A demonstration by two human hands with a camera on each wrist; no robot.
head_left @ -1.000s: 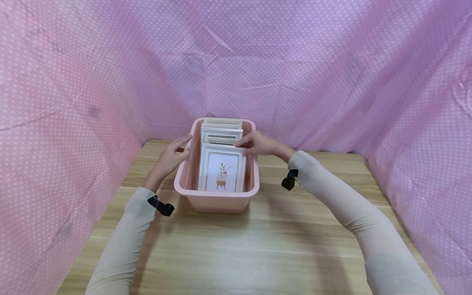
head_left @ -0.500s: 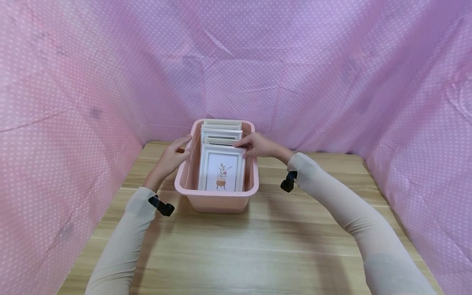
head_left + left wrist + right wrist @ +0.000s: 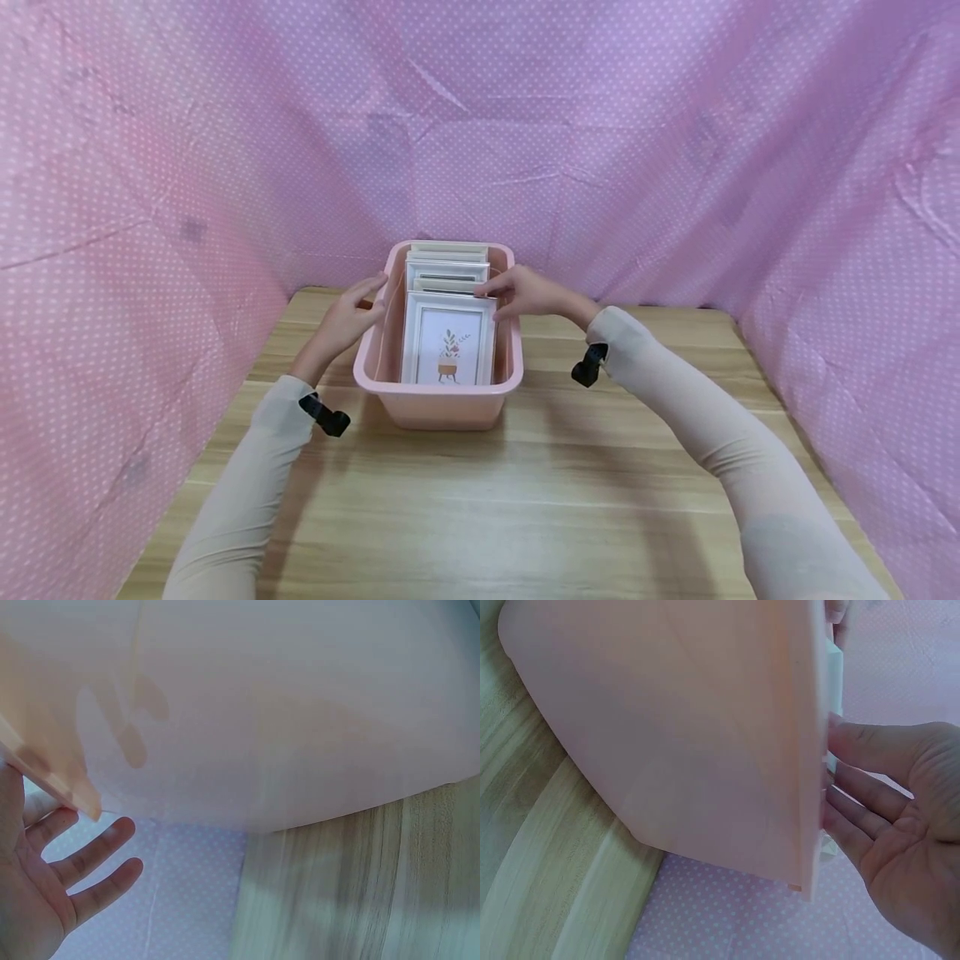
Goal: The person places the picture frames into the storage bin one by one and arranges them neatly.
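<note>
A pink plastic basin (image 3: 442,410) holds several white picture frames (image 3: 447,269) standing one behind another. The front picture frame (image 3: 431,350) leans back and shows a potted plant print. At this frame's upper right corner, my right hand (image 3: 531,294) pinches the edge between thumb and fingers. In the right wrist view, the white frame edge (image 3: 835,682) shows above the basin rim beside the thumb. My left hand (image 3: 343,318) rests at the basin's left rim. Its fingers (image 3: 105,889) are extended and spread in the left wrist view, right beside the pink rim.
The basin stands toward the back of a wood-grain table (image 3: 480,517). Pink dotted cloth (image 3: 487,150) hangs behind the table and along both sides. A black wrist camera (image 3: 325,416) is strapped to the left sleeve, another black camera (image 3: 589,366) to the right.
</note>
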